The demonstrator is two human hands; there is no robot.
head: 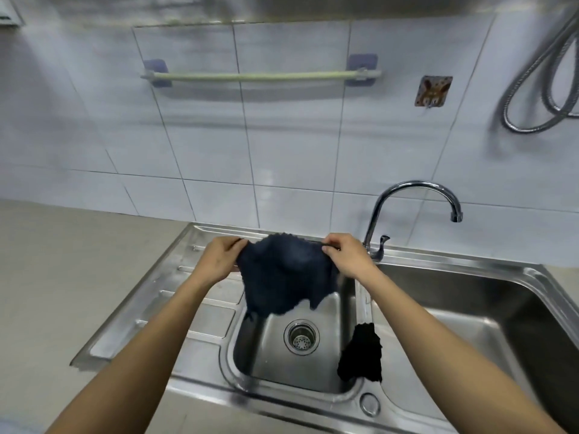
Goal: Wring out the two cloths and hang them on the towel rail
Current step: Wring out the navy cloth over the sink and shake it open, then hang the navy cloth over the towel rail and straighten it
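The left hand (221,258) and right hand (347,256) are each pinching a top corner of the dark navy, nubby-textured cloth (286,277), holding it spread above the small stainless-steel sink basin (313,375). A second, black crumpled cloth (362,353) is lying over the divider at the basin's right. The pale green towel rail (260,77) is hanging bare on the far white glossy tiled wall (297,145).

towel rail (260,77) unobstructed, faucet (416,211) at right

Navy cloth (286,274) spread, held above sink; black cloth (362,353) draped over divider; towel rail (260,77) bare.
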